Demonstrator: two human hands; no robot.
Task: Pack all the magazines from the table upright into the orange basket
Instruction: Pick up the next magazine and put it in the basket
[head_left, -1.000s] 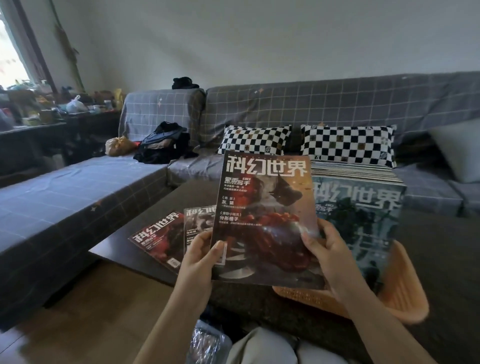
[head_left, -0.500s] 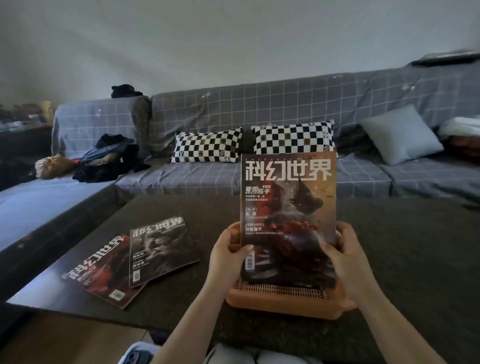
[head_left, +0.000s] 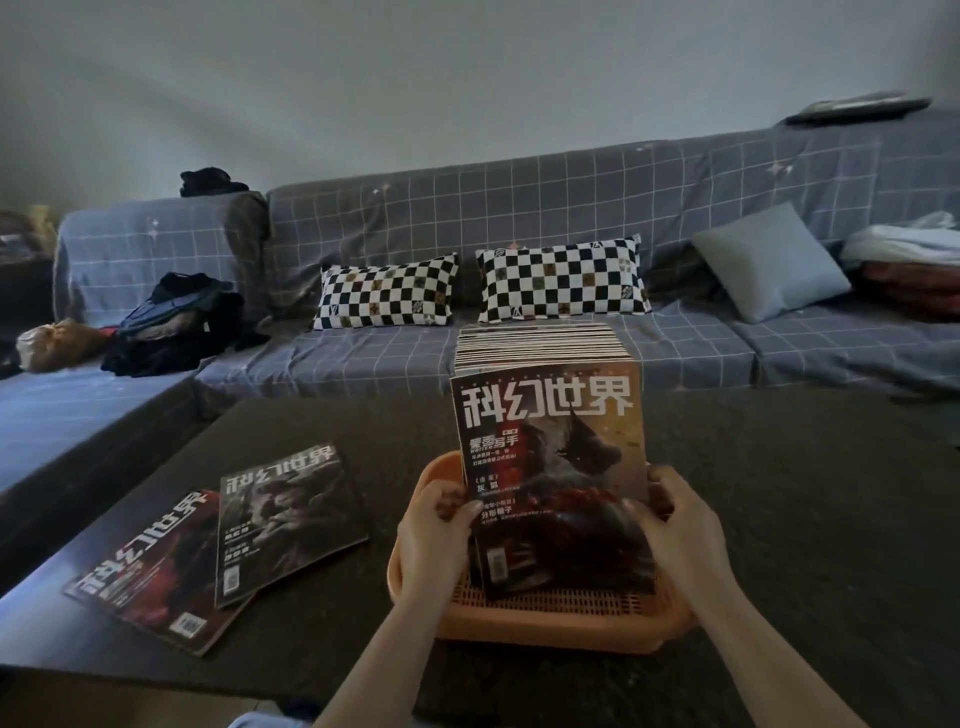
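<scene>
magazine (head_left: 556, 467) now lower in orange basket (head_left: 561, 618); both hands' fingers (head_left: 457, 501) grip it.

Grey checked sofa (head_left: 519, 218), two chequered cushions (head_left: 384, 296), plain grey cushion (head_left: 769, 260), dark clothes heap (head_left: 171, 322)

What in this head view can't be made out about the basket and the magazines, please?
- Orange basket interior: hidden by the front magazine and both hands.
- Number of upright magazines behind it: edges too fine to count.
- Red magazine on the table: partly covered by the grey magazine.
</scene>
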